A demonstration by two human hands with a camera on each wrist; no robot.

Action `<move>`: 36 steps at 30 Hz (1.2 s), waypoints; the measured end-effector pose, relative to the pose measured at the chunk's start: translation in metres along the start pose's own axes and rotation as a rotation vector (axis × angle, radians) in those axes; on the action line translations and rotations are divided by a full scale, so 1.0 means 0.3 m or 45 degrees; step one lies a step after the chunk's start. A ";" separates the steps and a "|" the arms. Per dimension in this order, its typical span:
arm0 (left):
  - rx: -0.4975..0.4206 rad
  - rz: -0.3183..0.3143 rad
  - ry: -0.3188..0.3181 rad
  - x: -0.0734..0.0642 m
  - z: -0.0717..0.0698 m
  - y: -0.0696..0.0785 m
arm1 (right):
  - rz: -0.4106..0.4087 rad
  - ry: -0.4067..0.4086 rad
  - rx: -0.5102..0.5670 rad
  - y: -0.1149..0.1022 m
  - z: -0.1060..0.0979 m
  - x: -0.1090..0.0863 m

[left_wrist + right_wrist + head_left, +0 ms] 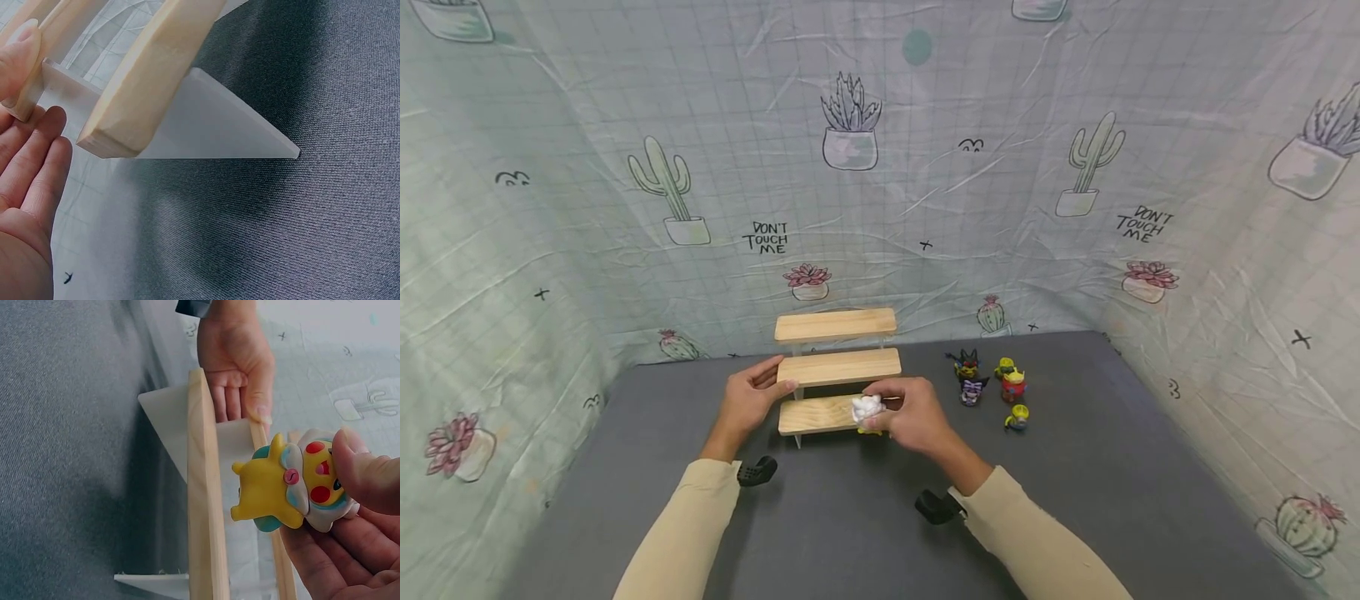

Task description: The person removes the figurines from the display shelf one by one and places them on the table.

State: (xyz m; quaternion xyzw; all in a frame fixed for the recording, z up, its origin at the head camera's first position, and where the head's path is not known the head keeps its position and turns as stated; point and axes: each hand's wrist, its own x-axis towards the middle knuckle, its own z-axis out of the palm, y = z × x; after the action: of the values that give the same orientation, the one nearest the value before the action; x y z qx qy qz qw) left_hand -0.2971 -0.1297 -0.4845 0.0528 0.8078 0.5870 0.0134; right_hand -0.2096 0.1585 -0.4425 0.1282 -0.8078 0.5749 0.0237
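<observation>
A three-step wooden display stand (838, 367) with whitish side panels (219, 122) stands on the dark grey tabletop. My left hand (747, 404) grips the left end of its middle shelf, thumb on the board and fingers at its underside. Between thumb and fingers, my right hand (917, 414) pinches a small Pikachu figurine (265, 490) by its white-hooded head. Its yellow body, red cheeks and pink bow-like button show in the right wrist view. In the head view it overlaps the right part of the lowest shelf (816, 415).
Right of the stand lie several small figurines: a black one (967, 364), a purple striped one (971, 392), a red-and-yellow one (1013, 385) and a yellow one (1017, 417). Cactus-print cloth (850, 208) hangs behind and along both sides of the tabletop (842, 533).
</observation>
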 end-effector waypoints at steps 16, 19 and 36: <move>-0.025 -0.030 -0.010 0.004 -0.004 0.014 | 0.016 0.003 0.000 0.024 -0.043 -0.013; -0.020 -0.029 -0.018 0.006 -0.005 0.014 | 0.019 0.017 -0.018 0.030 -0.050 -0.013; 0.009 -0.027 -0.004 0.009 -0.001 0.010 | 0.022 0.020 -0.011 0.064 -0.099 -0.024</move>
State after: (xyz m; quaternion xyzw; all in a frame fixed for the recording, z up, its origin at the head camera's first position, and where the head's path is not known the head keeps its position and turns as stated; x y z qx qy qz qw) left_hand -0.2998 -0.1287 -0.4815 0.0453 0.8103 0.5839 0.0206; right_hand -0.2103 0.1934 -0.4516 0.1164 -0.8110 0.5727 0.0258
